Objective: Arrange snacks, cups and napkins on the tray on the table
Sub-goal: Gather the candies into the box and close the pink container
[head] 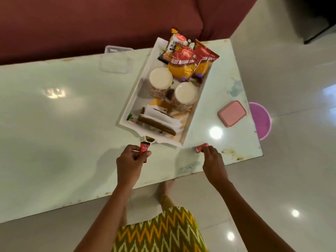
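Maroon sofa (91, 24) behind pale table (54, 124). On table, toward far right: white tray (132, 102). Inside, far end to near: snack packets (183, 59), two cups (161, 79), napkins (158, 115) in holder. Pink box (232, 113) right of tray, apart. Left hand (130, 160) clenched round red sachet (144, 149), just before tray's near edge. Right hand (213, 160) pinching second sachet (201, 148) by tray's near corner.

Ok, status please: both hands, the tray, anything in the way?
Left hand grips red sachet. Right hand pinches second sachet near tray. Tray holds snacks, cups, napkins. Nothing blocks it.
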Tool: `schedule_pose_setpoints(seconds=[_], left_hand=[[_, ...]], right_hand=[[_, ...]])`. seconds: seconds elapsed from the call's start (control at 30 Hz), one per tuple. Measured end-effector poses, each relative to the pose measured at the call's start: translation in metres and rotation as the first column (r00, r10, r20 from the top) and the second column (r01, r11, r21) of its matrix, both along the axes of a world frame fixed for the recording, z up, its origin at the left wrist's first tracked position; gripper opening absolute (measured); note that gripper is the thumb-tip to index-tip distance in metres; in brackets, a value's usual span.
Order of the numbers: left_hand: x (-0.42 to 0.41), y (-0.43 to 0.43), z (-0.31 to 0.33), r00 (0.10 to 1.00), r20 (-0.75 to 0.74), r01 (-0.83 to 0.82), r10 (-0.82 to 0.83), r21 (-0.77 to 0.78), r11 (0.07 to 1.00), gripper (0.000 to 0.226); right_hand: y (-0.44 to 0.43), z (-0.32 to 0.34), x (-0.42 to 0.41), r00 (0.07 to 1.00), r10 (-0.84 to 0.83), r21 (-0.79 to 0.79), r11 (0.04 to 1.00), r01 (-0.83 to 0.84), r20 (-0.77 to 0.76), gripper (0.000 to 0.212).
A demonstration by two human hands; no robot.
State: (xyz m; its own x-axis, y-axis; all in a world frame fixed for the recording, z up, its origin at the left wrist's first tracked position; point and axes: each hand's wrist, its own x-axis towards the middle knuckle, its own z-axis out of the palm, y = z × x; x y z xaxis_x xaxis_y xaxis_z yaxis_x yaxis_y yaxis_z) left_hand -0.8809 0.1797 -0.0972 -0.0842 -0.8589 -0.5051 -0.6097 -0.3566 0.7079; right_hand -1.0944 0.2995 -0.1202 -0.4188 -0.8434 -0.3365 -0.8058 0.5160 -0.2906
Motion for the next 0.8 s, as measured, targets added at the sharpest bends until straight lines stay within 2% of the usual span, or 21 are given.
schedule_pose_setpoints(seconds=[0.07,0.2,0.33,0.4,0.47,0.53,0.57,0.6,0.67,0.73,0.8], left_hand=[[-0.009,0.0,-0.001,0.999,0.02,0.031,-0.031,-0.004,1.0,0.021],[-0.016,-0.001,-0.002,0.997,0.051,0.053,-0.053,0.01,0.999,0.021],[-0.014,0.0,-0.003,0.997,0.063,0.047,-0.049,0.033,0.998,0.022],[-0.013,0.002,-0.003,0.997,0.064,0.036,-0.039,0.047,0.998,0.022],[-0.012,0.004,-0.003,0.997,0.068,0.03,-0.034,0.059,0.998,0.022],[-0.012,0.007,-0.002,0.997,0.066,0.024,-0.029,0.066,0.998,0.022],[-0.013,0.006,-0.001,0.998,0.063,0.022,-0.027,0.069,0.997,0.022],[-0.013,0.006,0.0,0.998,0.063,0.018,-0.023,0.071,0.997,0.023],[-0.013,0.002,0.003,0.998,0.059,-0.006,0.002,0.069,0.998,0.023],[-0.011,-0.004,0.006,0.998,0.039,-0.045,0.043,0.058,0.997,0.022],[-0.009,-0.009,0.009,0.998,0.018,-0.06,0.06,0.051,0.997,0.021]], right_hand=[[0.002,-0.012,-0.014,0.997,0.051,0.032,0.998,-0.049,-0.054,0.048],[-0.003,-0.033,-0.028,0.978,0.181,0.105,0.98,-0.17,-0.101,0.032],[-0.009,-0.044,-0.03,0.946,0.304,0.164,0.945,-0.285,-0.111,0.047],[-0.011,-0.047,-0.031,0.942,0.312,0.164,0.943,-0.291,-0.126,0.046],[-0.011,-0.048,-0.031,0.945,0.301,0.151,0.947,-0.282,-0.125,0.034],[-0.01,-0.046,-0.031,0.966,0.218,0.107,0.973,-0.204,-0.136,0.02],[-0.009,-0.045,-0.03,0.982,0.143,0.072,0.988,-0.135,-0.123,0.02],[-0.008,-0.042,-0.027,0.996,0.055,0.039,0.998,-0.052,-0.064,0.022],[-0.009,-0.034,-0.018,0.981,-0.125,-0.007,0.992,0.127,0.148,0.025],[-0.015,-0.023,-0.002,0.896,-0.27,0.006,0.958,0.286,0.352,0.024],[-0.024,-0.008,0.019,0.763,-0.387,0.038,0.902,0.431,0.518,0.025]])
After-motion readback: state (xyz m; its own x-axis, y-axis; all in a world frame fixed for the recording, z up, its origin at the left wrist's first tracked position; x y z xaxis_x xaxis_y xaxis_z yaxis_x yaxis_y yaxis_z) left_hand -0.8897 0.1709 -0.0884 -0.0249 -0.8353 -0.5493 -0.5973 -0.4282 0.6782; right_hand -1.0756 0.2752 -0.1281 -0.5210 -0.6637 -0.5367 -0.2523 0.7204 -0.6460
